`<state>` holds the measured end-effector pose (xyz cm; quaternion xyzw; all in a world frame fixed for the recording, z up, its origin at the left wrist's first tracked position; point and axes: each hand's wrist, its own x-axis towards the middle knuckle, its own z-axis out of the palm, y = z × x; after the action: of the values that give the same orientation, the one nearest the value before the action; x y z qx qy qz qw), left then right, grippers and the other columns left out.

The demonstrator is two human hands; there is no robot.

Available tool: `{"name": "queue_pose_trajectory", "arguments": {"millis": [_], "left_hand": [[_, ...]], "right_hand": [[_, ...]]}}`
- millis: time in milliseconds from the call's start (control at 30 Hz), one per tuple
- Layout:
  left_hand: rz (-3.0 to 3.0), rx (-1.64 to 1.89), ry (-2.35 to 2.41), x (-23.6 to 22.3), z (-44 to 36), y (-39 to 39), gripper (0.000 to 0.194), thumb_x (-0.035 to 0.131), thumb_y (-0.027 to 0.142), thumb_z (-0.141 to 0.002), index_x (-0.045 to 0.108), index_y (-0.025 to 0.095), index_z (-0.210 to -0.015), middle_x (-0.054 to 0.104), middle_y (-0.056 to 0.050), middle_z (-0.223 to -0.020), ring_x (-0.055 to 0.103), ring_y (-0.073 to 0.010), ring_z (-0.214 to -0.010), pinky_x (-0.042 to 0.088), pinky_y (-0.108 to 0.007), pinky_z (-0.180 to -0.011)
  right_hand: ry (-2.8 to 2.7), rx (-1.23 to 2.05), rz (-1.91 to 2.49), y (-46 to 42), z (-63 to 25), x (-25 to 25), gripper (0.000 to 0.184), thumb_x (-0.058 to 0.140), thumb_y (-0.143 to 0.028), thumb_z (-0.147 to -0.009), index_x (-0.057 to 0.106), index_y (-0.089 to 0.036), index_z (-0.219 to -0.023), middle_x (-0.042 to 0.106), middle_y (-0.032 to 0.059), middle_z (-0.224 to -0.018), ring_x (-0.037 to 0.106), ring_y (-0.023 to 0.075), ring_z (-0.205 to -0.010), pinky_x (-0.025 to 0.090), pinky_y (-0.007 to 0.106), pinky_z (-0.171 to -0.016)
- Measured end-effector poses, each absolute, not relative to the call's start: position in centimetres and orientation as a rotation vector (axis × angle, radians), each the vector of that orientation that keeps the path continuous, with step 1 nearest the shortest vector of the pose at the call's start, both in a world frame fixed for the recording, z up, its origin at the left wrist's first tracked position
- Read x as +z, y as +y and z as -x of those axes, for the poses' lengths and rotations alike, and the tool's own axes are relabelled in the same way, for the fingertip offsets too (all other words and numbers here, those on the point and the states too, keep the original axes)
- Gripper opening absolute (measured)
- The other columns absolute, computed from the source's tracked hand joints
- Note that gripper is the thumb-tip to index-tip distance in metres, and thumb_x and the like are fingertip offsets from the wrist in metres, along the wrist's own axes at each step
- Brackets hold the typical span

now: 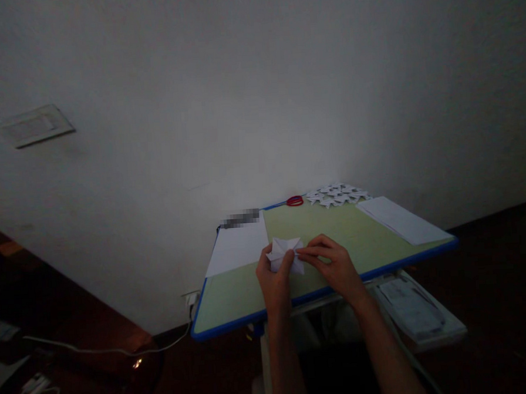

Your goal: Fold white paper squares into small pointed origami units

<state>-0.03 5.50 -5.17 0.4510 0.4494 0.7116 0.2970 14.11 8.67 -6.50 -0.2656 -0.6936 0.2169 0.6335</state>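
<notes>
A small piece of folded white paper point(287, 246), with creases and pointed corners, is held up over the near part of the table. My left hand point(276, 275) grips it from the left and below, its thumb lying across the front. From the right, my right hand point(330, 261) pinches the paper's right edge between thumb and fingers. The fingers of the left hand behind the paper are hidden.
The green tabletop point(326, 229) has a blue edge. White sheets point(405, 219) lie at its right, another white sheet point(239, 245) at its left. Red-handled scissors point(295, 201) and several folded paper pieces point(337, 194) lie along the back, by the wall.
</notes>
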Motion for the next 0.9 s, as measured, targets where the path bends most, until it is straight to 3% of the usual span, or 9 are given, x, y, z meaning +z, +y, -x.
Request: {"name": "queue_pose_trajectory", "arguments": {"millis": [500, 900], "left_hand": [[-1.268, 1.831, 1.154, -4.79, -0.08, 5.21, 0.038, 0.082, 0.035, -0.076, 0.069, 0.015, -0.106, 0.077, -0.007, -0.095, 0.070, -0.0195, -0.081, 0.053, -0.029, -0.076], [-1.275, 1.799, 1.127, -4.69, -0.13, 5.03, 0.032, 0.081, 0.034, -0.077, 0.069, 0.015, -0.100, 0.075, -0.006, -0.091, 0.069, -0.0188, -0.079, 0.053, -0.027, -0.073]], "right_hand": [[-1.550, 0.533, 0.635, 8.51, -14.05, -6.15, 0.010, 0.072, -0.032, -0.092, 0.078, -0.025, -0.096, 0.066, 0.0037, -0.089, 0.066, 0.0192, -0.082, 0.056, 0.033, -0.076], [-1.411, 0.681, 0.668, 8.44, -14.02, -6.20, 0.032, 0.080, -0.036, -0.082, 0.070, -0.025, -0.110, 0.065, 0.0018, -0.088, 0.064, 0.0185, -0.076, 0.057, 0.033, -0.073]]}}
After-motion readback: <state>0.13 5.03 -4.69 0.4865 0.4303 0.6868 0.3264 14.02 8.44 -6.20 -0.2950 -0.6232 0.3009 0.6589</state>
